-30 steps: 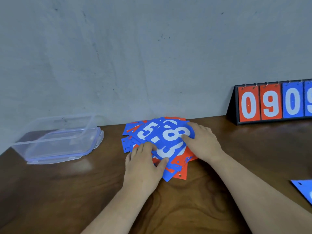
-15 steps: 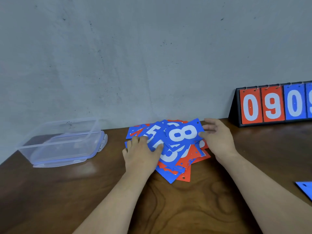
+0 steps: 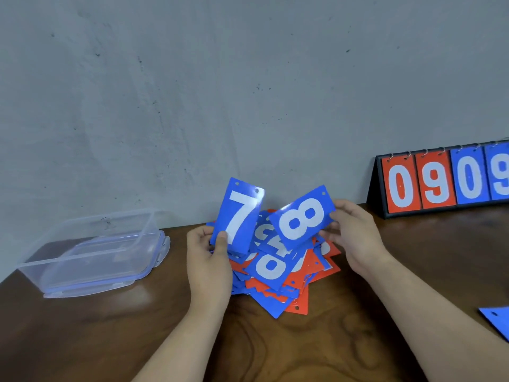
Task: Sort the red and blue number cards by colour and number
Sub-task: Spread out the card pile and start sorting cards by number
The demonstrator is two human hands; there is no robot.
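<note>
A loose pile of red and blue number cards (image 3: 278, 274) lies on the wooden table (image 3: 303, 343) near the wall. My left hand (image 3: 209, 260) pinches the lower edge of a blue 7 card (image 3: 238, 216) and holds it upright above the pile's left side. My right hand (image 3: 355, 238) pinches the right end of a blue 8 card (image 3: 301, 217), lifted and tilted over the pile. A blue 0 card (image 3: 271, 267) lies on top of the heap.
A clear plastic box (image 3: 93, 252) on its lid sits at the left. A black flip scoreboard (image 3: 446, 180) showing red 0 9 and blue 0 9 stands against the wall at the right. One more blue card (image 3: 495, 321) lies at the right edge.
Both hands have lifted off the pile, each raising a card: the left brought up the blue 7, the right picked the blue 8 off the top and tilted it.
</note>
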